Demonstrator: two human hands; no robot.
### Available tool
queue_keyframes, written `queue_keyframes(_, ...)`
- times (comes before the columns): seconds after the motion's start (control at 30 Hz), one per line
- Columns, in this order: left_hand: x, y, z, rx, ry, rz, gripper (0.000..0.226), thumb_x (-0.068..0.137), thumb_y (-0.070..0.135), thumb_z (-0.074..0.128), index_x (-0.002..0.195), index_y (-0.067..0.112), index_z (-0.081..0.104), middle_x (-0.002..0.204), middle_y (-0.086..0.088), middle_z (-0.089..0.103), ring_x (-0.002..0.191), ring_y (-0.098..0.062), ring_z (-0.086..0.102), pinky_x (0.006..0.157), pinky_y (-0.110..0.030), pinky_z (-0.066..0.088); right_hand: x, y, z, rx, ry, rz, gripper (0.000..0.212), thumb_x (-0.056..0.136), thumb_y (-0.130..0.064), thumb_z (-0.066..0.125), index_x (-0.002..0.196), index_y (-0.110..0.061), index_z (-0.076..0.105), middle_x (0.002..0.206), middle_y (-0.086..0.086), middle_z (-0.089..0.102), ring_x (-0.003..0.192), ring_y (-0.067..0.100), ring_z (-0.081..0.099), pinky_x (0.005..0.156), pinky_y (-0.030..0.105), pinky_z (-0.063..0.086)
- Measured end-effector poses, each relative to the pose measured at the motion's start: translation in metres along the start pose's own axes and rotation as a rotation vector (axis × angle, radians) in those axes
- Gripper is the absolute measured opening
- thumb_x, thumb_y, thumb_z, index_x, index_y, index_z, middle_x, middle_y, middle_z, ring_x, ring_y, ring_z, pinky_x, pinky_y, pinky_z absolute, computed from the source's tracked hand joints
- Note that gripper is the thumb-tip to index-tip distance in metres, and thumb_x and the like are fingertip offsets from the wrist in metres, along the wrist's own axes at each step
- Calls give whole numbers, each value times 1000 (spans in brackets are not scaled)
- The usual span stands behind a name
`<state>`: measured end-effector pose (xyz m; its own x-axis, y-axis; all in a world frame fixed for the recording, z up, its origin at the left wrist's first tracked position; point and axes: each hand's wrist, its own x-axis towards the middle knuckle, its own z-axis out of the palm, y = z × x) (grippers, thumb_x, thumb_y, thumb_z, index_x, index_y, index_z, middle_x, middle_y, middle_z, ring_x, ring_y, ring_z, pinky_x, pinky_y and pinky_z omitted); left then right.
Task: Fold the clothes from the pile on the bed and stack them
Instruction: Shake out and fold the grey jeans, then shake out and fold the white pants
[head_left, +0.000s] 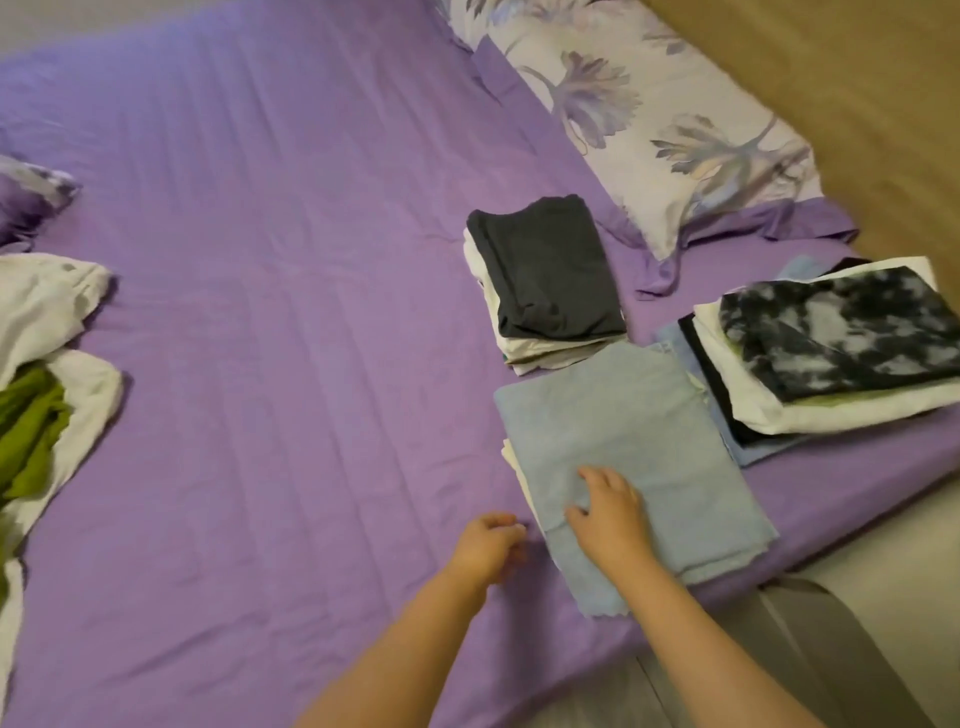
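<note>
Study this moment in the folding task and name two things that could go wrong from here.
1. The light blue folded cloth lies close to the bed edge; a push from the right hand pressing on it could slide it off.
2. The tie-dye stack sits askew, layers offset, near the same edge; adding more may topple it.
</note>
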<state>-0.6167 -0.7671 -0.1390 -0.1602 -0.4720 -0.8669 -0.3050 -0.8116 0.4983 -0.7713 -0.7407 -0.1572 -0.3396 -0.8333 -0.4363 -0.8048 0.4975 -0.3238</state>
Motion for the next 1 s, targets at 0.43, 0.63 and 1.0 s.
queue_keyframes(0.43, -39, -80, -134, 122, 212, -4, 30, 96, 13, 54, 124, 2, 54, 75, -1, 54, 57, -8, 48, 43, -11, 36, -49, -125, 60, -247, -211, -301, 48, 97, -36, 43, 143, -26, 36, 140, -2, 48, 132, 16, 40, 103, 28, 33)
queue_keyframes(0.63, -61, -134, -205, 20, 324, -1, 30, 93, 14, 59, 120, 1, 57, 77, -1, 55, 57, -8, 49, 42, -10, 35, -86, -192, 107, -282, -292, -448, 46, 98, -38, 42, 141, -25, 38, 142, -1, 45, 133, 16, 38, 106, 25, 31)
queue_keyframes(1.0, -143, -249, -381, -96, 490, -11, 31, 92, 13, 59, 120, -2, 60, 94, -9, 60, 87, -17, 56, 88, -32, 49, -186, -341, 191, -329, -414, -590, 41, 101, -32, 41, 139, -18, 45, 141, 3, 49, 130, 17, 45, 103, 26, 34)
